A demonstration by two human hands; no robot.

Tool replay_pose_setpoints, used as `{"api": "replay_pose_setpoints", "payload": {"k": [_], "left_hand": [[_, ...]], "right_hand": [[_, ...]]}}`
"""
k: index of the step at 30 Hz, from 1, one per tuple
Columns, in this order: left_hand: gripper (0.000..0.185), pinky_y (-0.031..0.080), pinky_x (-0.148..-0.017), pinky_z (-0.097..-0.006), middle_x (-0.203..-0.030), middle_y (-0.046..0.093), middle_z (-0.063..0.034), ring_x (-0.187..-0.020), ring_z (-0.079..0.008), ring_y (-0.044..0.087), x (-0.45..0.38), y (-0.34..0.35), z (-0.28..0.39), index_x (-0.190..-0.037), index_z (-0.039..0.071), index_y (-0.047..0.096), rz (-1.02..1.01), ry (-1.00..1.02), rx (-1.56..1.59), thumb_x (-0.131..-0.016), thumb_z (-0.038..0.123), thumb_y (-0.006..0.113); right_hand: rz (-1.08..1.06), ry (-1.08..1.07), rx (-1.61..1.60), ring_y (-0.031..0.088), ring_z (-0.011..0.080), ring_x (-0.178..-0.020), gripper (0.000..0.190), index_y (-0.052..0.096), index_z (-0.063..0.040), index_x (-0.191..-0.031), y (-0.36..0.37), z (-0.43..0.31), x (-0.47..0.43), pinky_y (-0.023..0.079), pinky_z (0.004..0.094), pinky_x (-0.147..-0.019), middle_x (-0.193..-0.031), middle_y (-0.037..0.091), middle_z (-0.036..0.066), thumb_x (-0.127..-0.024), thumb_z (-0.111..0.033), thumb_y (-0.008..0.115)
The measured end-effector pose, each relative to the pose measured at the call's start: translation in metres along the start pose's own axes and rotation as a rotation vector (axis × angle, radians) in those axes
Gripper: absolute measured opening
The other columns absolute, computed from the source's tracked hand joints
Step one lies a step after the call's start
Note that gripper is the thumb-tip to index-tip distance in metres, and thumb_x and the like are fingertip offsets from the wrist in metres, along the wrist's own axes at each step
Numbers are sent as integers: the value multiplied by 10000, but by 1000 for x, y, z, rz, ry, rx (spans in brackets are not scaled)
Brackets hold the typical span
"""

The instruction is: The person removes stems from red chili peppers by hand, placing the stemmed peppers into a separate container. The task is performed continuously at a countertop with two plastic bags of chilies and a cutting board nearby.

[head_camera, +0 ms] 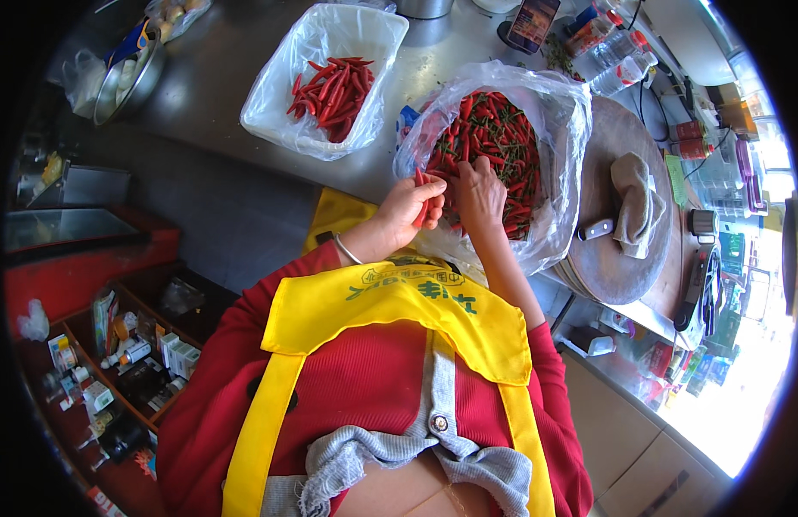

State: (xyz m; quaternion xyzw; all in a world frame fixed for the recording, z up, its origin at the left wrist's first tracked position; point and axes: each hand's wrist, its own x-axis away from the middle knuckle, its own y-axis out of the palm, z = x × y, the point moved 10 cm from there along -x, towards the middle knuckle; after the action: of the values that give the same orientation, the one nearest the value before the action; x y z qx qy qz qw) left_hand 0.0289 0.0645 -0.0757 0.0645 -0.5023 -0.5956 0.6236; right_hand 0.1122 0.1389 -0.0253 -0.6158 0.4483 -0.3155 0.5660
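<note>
My left hand [409, 205] is closed around red chili peppers [421, 210], at least one standing up past the thumb. It is just left of a clear plastic bag [560, 139], whose mouth is spread wide. Inside the bag lies a heap of red chili peppers with green stems [512, 139]. My right hand [482, 194] reaches over the bag's near side, its curled fingers down among the peppers; the fingertips are hidden. Farther left stands a white tub lined with clear plastic [270, 97]. Red chili peppers [334, 94], mostly without stems, are piled in it.
The tub and bag stand on a steel worktop [205, 97]. At right, a round chopping board [593, 174] bears a cloth [632, 200] and a knife handle [595, 229]. Behind are a phone on a stand [533, 24] and plastic bottles [622, 72]. A metal bowl [140, 81] sits far left.
</note>
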Motion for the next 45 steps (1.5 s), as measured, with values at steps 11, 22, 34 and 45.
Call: {"api": "replay_pose_setpoints", "payload": {"k": [11, 22, 34, 45], "left_hand": [[104, 409, -446, -265, -673, 549, 0, -527, -105, 524, -3, -2, 2, -909, 119, 563, 31, 27, -38, -888, 190, 636], [101, 410, -444, -252, -676, 552, 10, -524, -93, 524, -5, -5, 2, -920, 119, 573, 46, 47, -31, -892, 191, 638], [152, 338, -400, -217, -623, 521, 36, -465, -57, 459, 3, 4, 29, -851, 95, 590, 77, 274, -220, -876, 217, 677], [115, 306, -385, -189, -634, 507, 14, -444, -42, 412, 30, 3, 75, -856, 78, 553, 167, 613, -97, -880, 126, 654]], "right_hand": [[-112, -2, 69, 552, 313, -881, 179, 645, -119, -866, -4, -1, 3, 463, 440, -724, -887, 528, 124, -717, -217, 653], [-119, -56, -149, 557, 327, -872, 175, 627, -110, -914, 6, -1, 2, 461, 432, -729, -904, 547, 123, -758, -188, 641], [97, 21, -638, 622, 323, -604, 97, 587, -21, -836, -47, -21, 30, 470, 387, -533, -654, 609, 163, -853, -112, 619], [164, 247, -337, 625, 304, -776, 67, 651, -84, -860, -40, 27, 20, 500, 377, -658, -910, 612, 155, -808, -126, 646]]}}
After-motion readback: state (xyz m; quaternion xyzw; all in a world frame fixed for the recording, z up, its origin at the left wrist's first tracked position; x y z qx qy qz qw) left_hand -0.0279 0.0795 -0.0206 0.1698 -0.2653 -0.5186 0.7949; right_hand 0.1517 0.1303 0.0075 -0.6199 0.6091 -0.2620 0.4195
